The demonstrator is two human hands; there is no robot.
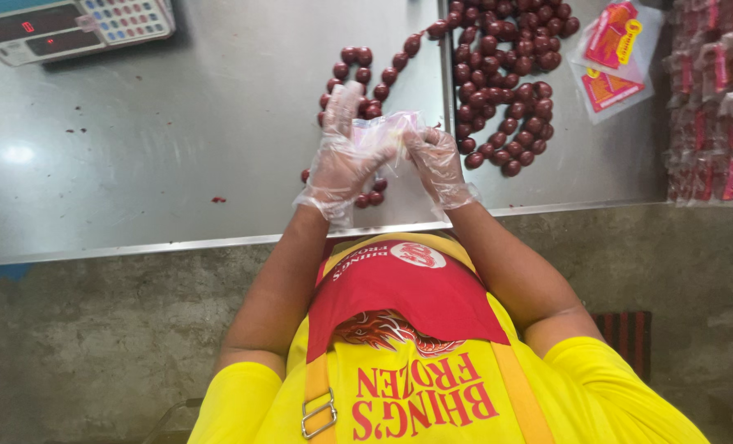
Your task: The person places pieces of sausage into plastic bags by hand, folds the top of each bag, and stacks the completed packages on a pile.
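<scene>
Clear plastic bag (389, 130) is pinched between both gloved hands, left hand (343, 160) and right hand (436, 164), held just above the steel table (136, 164). Rubbing its mouth apart with the fingertips would open it cleanly. Strings of red sausages (506, 82) lie beyond, near the right hand.

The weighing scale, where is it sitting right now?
In the head view, the weighing scale sits at the far left corner of the steel table, left of the sausage links and beyond the left hand.
</scene>
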